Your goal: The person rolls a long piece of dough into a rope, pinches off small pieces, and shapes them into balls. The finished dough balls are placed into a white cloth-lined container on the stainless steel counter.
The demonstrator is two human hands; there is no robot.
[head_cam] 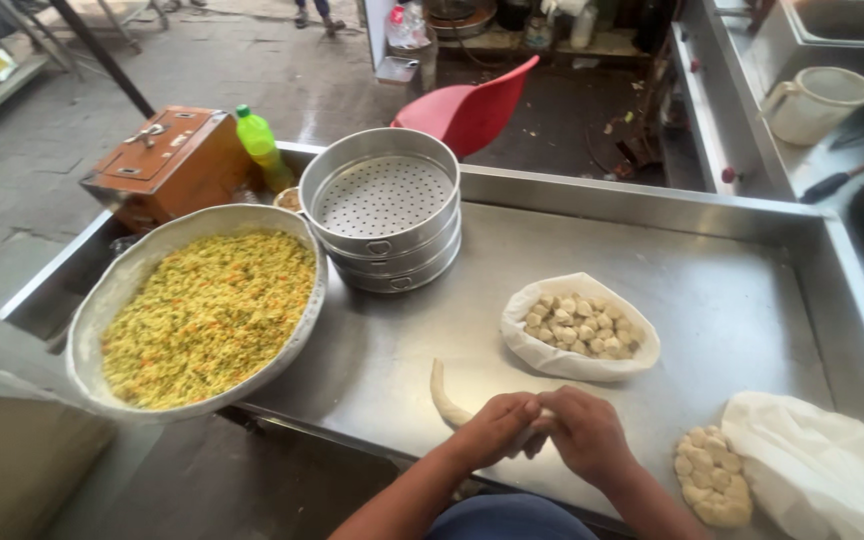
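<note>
Your two hands meet at the near edge of the steel table (pixel 712 290). Your left hand (pixel 493 429) is curled tight around a rope of dough (pixel 445 396), and your right hand (pixel 586 434) closes on the same rope just beside it, fingertips touching those of the left. The rope's free end runs out to the left of your left hand and curves away from you, lying flat on the metal.

Just right of your right forearm sits a cluster of flattened dough discs (pixel 712 477), pale yellow, overlapping one another. A white cloth (pixel 812 468) lies crumpled beside them at the table's right corner, touching the pile's far side.

Beyond your hands, near the table's middle, a white cloth nest (pixel 552 355) holds small cut dough pieces (pixel 580 325) heaped together.

To your left, a wide shallow bowl (pixel 92 330) overhangs the table's edge, filled with a yellow-green shredded filling (pixel 210 315) flecked with orange. Behind it and touching its rim stands a stack of round steamer trays (pixel 384 215), the top one showing its perforated floor.

Past the table's far left corner you can see a brown wooden box (pixel 167 160) with a green bottle (pixel 260 145) beside it, and a red chair (pixel 472 108) behind the steamers. A white jug (pixel 814 102) stands on the counter at upper right.
</note>
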